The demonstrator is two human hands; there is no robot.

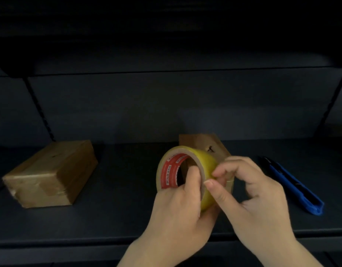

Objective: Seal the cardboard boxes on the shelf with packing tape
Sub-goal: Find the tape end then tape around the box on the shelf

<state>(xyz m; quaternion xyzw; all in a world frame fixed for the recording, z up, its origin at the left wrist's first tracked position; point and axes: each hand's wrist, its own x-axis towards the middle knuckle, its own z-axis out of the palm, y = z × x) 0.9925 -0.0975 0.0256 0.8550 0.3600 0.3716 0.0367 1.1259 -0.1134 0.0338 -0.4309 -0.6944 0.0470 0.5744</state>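
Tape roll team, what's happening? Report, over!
Left hand holds the tape roll, thumb through its core. Right hand picks at the tape's edge. Two boxes wait: left box, middle box behind roll. Nothing blocking.

Tape roll (187, 174): yellowish clear packing tape on brown core w/ red label inside, held on edge above the shelf (127, 218), in front of box 2. Box 1 (50, 174): brown cardboard, closed, lies flat at left, angled. Box 2 (205, 147): brown, centre-right, mostly hidden behind roll, small dark mark on top.
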